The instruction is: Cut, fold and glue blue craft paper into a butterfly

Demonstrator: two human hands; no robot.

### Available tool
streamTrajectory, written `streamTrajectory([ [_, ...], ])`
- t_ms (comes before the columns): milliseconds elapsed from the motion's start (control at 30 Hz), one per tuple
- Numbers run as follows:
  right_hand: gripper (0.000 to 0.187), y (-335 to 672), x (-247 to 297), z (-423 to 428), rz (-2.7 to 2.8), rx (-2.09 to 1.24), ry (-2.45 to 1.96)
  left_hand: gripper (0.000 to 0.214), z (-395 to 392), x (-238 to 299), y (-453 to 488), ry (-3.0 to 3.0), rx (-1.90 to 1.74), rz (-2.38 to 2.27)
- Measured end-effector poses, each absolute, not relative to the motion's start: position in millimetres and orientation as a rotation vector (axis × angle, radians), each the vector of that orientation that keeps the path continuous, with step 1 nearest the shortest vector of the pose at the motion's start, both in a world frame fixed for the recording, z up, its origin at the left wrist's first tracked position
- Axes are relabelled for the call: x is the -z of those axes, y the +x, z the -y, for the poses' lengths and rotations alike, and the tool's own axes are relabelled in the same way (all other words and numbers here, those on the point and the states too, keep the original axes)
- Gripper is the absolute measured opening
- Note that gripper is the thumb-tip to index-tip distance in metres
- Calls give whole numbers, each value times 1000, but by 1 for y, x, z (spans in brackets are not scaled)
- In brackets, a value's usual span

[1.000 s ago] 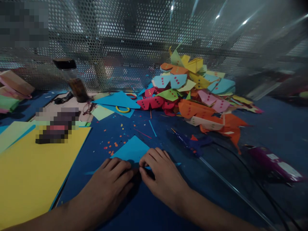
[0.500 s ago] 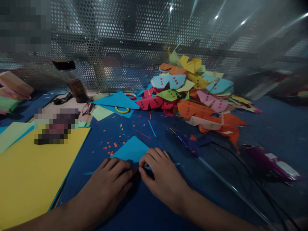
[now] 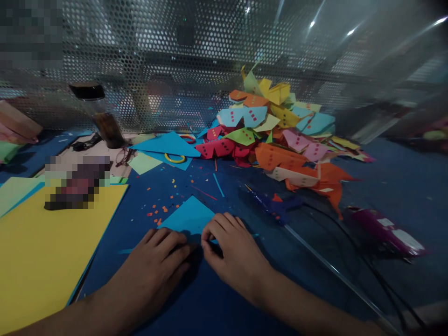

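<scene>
A piece of blue paper lies on the dark blue table, its top corner pointing away from me. My left hand is closed at the paper's near left side, fingers curled down over the edge. At the near right side my right hand pinches the edge, thumb against the index finger. The near part of the paper is hidden under both hands. Thin blue tips of paper show beyond each hand. Small orange paper bits are scattered just past the paper.
Folded paper butterflies are heaped at the back by a perforated metal screen. A glue gun with its stick and cord lies right, near a purple packet. Yellow sheets, scissors and a jar are leftward.
The whole view has shifted slightly, so things appear a little further left. Both hands stay at the paper's near edge, with hardly any movement of the fingers.
</scene>
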State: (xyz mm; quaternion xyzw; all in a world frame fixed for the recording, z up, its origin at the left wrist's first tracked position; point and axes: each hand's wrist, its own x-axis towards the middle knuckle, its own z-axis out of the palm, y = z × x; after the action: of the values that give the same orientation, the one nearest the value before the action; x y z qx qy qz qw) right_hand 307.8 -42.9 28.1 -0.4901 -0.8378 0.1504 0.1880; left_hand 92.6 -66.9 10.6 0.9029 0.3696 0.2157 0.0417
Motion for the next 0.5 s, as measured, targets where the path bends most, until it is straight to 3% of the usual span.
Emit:
streamTrajectory([
  [500, 14, 320, -29, 44, 2355, -410, -1457, 30, 65, -11, 91, 2825, -774, -1104],
])
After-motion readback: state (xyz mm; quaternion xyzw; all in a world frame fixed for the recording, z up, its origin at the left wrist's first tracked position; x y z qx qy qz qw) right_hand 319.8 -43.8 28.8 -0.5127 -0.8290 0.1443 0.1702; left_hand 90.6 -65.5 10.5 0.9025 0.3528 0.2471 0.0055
